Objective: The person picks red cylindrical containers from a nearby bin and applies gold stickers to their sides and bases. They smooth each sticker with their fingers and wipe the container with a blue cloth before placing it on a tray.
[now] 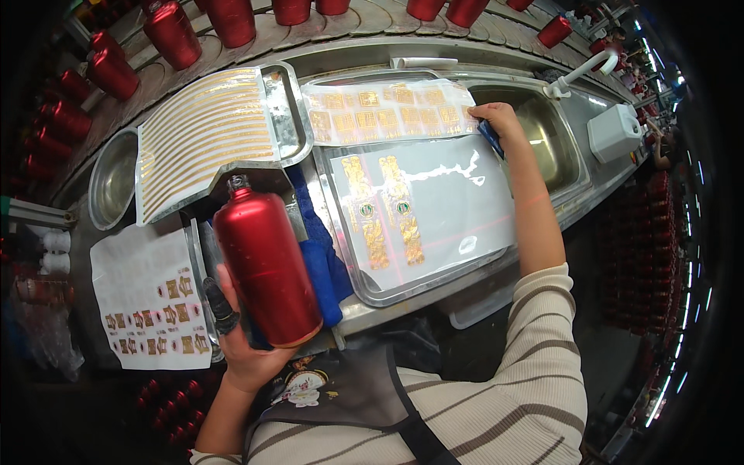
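Left hand wraps a red metal bottle from below, fingers curled round its lower body, index finger in a dark finger cot. Bottle tilted, neck up and to the left, base toward the person's chest, held over the near edge of the bench. Blue cloth lies just behind the bottle, against the near tray.

Right hand reaches far forward, pinched shut on a small blue tool, likely a scraper, pressed at the right edge of a clear sheet of gold decals. That sheet sits on the far part of the steel tray. Nearer on the same tray: a wet clear sheet with two long gold decals.

Left of the trays, a sheet of curved gold stripes on another tray. Further left, a round steel bowl. Near left, a white sheet of small gold labels. Right of the hand, a steel sink with a white tap and a white box. More red bottles stand in rows along the far side.
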`<state>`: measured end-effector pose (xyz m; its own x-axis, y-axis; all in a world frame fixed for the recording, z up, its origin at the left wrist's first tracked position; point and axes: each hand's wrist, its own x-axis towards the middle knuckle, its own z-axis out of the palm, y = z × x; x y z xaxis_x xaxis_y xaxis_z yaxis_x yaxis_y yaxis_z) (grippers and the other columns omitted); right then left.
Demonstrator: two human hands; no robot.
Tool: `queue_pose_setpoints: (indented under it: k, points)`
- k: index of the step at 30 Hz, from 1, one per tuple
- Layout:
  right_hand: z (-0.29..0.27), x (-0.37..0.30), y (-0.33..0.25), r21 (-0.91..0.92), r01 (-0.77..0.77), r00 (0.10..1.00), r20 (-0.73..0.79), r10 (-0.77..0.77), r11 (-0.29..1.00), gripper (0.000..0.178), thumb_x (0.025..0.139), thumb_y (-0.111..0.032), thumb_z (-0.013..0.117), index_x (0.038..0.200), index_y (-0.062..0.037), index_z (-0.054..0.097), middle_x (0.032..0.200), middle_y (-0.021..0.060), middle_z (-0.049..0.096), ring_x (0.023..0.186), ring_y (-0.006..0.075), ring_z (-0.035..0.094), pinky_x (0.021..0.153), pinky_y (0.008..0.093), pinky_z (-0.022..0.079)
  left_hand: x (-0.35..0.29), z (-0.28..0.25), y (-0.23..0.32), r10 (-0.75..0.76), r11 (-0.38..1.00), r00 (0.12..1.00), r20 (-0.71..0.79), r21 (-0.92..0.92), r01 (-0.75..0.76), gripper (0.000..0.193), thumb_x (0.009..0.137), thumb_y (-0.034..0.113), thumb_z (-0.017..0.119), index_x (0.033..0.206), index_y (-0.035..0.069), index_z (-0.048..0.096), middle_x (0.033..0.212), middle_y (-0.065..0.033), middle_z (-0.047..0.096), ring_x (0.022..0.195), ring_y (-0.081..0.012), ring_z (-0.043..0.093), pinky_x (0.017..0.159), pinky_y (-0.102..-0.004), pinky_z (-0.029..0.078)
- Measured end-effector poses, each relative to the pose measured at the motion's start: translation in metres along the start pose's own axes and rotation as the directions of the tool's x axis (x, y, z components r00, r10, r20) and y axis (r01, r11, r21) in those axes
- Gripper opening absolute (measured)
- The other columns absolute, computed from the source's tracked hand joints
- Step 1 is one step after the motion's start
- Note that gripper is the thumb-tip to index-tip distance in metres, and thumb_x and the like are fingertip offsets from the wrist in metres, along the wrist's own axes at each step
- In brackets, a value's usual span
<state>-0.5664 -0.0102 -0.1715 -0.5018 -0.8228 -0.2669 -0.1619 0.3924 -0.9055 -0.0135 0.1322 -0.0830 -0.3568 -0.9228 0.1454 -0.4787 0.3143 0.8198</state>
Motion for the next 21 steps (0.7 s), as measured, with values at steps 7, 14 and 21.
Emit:
queue_pose_setpoints:
  k: [7,14,21]
  points:
    - [-0.018,0.005,0.013,0.028,0.090,0.984,-0.160,-0.085,0.996,0.010,0.080,-0.009,0.077,0.082,0.0000,0.072,0.078,0.0037,0.070,0.066,0.0091,0.061,0.062,0.0219,0.047,0.013,0.000,0.014,0.139,0.990,0.990,0.009,0.030,-0.139,0.124,0.070,0.020,0.092,0.156,-0.005,0.006,0.140,-0.0161,0.054,0.122,-0.0244,0.059,0.100,-0.0338,0.047]
    - [-0.076,0.023,0.084,-0.240,-0.144,0.975,-0.198,0.097,0.960,0.015,0.074,-0.007,0.079,0.085,0.0005,0.073,0.078,0.0054,0.071,0.064,0.0119,0.062,0.064,0.0269,0.048,0.001,-0.002,-0.002,0.064,0.970,0.994,0.092,0.228,-0.084,0.122,0.071,0.031,0.091,0.154,-0.008,0.009,0.145,-0.0186,0.050,0.133,-0.0286,0.051,0.116,-0.0423,0.023]
    - [-0.102,0.011,0.056,-0.427,0.014,0.962,-0.241,-0.129,0.904,0.022,0.078,-0.021,0.080,0.088,-0.0018,0.076,0.076,0.0007,0.068,0.069,0.0095,0.059,0.065,0.0250,0.045,0.003,-0.008,-0.014,0.092,0.994,0.995,0.040,0.057,-0.094,0.122,0.070,0.026,0.091,0.154,-0.005,0.008,0.146,-0.0219,0.047,0.134,-0.0324,0.049,0.112,-0.0397,0.035]
